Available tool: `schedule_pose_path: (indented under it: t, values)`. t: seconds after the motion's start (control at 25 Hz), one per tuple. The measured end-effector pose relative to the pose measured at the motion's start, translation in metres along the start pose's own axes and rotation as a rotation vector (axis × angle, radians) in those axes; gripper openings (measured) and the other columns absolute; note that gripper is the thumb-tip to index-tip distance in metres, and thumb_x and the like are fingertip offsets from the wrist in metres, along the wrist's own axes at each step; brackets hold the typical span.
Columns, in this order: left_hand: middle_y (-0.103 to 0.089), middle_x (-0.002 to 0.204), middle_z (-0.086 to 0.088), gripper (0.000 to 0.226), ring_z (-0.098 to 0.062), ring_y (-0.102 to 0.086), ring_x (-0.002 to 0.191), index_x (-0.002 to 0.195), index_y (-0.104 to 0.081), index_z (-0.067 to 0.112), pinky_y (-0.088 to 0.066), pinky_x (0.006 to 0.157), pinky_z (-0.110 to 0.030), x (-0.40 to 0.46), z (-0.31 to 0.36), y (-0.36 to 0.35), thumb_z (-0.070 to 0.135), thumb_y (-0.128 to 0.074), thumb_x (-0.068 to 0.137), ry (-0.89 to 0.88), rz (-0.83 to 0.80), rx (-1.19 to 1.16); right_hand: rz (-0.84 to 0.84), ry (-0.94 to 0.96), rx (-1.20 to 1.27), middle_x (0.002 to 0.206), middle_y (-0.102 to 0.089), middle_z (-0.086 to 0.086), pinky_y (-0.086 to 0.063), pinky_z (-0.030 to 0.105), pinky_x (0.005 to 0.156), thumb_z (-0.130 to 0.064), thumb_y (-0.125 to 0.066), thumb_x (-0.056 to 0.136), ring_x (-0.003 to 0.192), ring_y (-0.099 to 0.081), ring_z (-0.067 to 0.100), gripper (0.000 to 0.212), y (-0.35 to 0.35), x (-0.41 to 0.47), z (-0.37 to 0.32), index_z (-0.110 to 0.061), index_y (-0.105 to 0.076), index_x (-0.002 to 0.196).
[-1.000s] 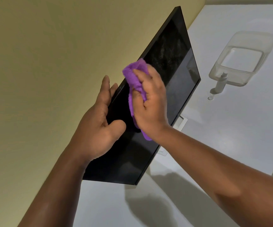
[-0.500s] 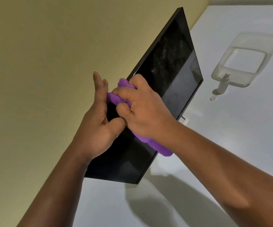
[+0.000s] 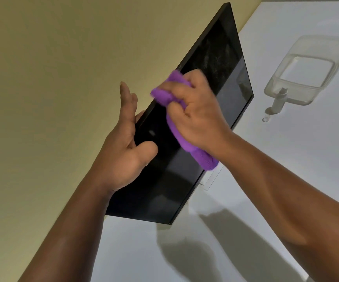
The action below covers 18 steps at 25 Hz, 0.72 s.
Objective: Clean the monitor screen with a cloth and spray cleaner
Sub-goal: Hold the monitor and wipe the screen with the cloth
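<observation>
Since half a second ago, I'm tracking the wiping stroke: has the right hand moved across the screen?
Yes. The right hand with the purple cloth has moved away from the left hand, along the monitor towards its smudged far end.

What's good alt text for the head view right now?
A right hand presses a bunched purple cloth against a dark monitor screen while the left hand braces the monitor's edge. A small spray bottle and a clear plastic container sit on the white table beyond.

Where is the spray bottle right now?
In the head view the spray bottle stands on the white table at right, against the near wall of the clear tub, right of the monitor and away from both hands.
</observation>
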<state>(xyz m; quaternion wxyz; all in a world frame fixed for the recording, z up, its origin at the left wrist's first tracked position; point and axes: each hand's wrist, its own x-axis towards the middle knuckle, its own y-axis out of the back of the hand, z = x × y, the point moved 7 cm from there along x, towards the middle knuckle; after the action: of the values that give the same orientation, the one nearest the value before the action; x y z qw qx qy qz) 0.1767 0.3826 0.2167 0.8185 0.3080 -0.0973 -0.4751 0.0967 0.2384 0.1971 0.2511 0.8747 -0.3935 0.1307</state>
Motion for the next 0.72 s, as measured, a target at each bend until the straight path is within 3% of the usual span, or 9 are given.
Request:
schedule_pose_path:
  t: [0.12, 0.24, 0.32, 0.44, 0.52, 0.6, 0.72]
  values:
    - [-0.006, 0.172, 0.02, 0.116, 0.019, -0.019, 0.146, 0.155, 0.012, 0.057, -0.034, 0.112, -0.027, 0.0, -0.002, 0.0, 0.033, -0.054, 0.063, 0.007, -0.004, 0.013, 0.183, -0.014, 0.023, 0.12, -0.047, 0.014, -0.051, 0.042, 0.091, -0.004, -0.055, 0.091, 0.107, -0.053, 0.023, 0.045, -0.004, -0.014, 0.006, -0.008, -0.064, 0.135]
    - [-0.01, 0.171, 0.023, 0.116, 0.017, -0.014, 0.149, 0.162, 0.004, 0.045, -0.026, 0.12, -0.026, 0.001, -0.004, 0.001, 0.036, -0.055, 0.062, 0.024, 0.001, 0.001, 0.045, 0.169, 0.086, 0.122, -0.049, 0.02, -0.052, 0.043, 0.088, -0.005, -0.062, 0.09, 0.107, -0.053, 0.029, 0.048, -0.041, -0.047, -0.01, -0.004, -0.061, 0.138]
    - [-0.013, 0.17, 0.023, 0.116, 0.017, -0.015, 0.149, 0.163, 0.0, 0.041, -0.024, 0.122, -0.026, 0.0, -0.004, 0.001, 0.037, -0.055, 0.061, 0.031, 0.003, 0.007, 0.007, 0.195, 0.104, 0.123, -0.046, 0.017, -0.051, 0.034, 0.092, -0.01, -0.065, 0.092, 0.11, -0.05, 0.025, 0.047, -0.045, -0.056, -0.003, -0.006, -0.061, 0.138]
    - [-0.021, 0.168, 0.026, 0.114, 0.017, -0.026, 0.146, 0.164, -0.009, 0.039, -0.029, 0.113, -0.018, -0.001, -0.001, -0.002, 0.039, -0.055, 0.06, 0.029, -0.015, 0.06, 0.27, -0.037, 0.104, 0.128, -0.037, 0.006, -0.041, 0.012, 0.098, -0.012, -0.059, 0.095, 0.113, -0.042, 0.007, 0.046, -0.014, -0.037, 0.033, -0.011, -0.057, 0.141]
    - [-0.034, 0.161, 0.03, 0.11, 0.019, -0.042, 0.133, 0.163, -0.021, 0.039, -0.035, 0.108, -0.018, 0.0, -0.001, -0.002, 0.04, -0.056, 0.059, 0.043, -0.012, 0.056, 0.409, -0.18, 0.126, 0.132, -0.04, 0.002, -0.045, 0.01, 0.093, -0.012, -0.059, 0.095, 0.112, -0.046, 0.0, 0.046, -0.005, -0.026, 0.044, -0.015, -0.056, 0.141]
    - [-0.042, 0.157, 0.027, 0.105, 0.011, -0.043, 0.138, 0.161, -0.029, 0.035, -0.037, 0.115, -0.03, 0.001, 0.002, -0.003, 0.037, -0.056, 0.059, 0.027, -0.02, 0.046, 0.429, -0.099, 0.15, 0.134, -0.046, 0.007, -0.046, 0.017, 0.096, -0.015, -0.063, 0.094, 0.117, -0.049, 0.005, 0.041, -0.019, -0.031, 0.031, -0.013, -0.061, 0.135]
    - [-0.045, 0.158, 0.016, 0.1, -0.005, -0.04, 0.147, 0.159, -0.033, 0.035, -0.034, 0.122, -0.046, 0.002, 0.001, -0.002, 0.034, -0.057, 0.062, 0.023, -0.021, 0.049, 0.229, 0.081, 0.253, 0.133, -0.049, 0.018, -0.051, 0.042, 0.099, -0.017, -0.069, 0.095, 0.124, -0.053, 0.027, 0.039, -0.057, -0.069, 0.008, -0.003, -0.065, 0.131]
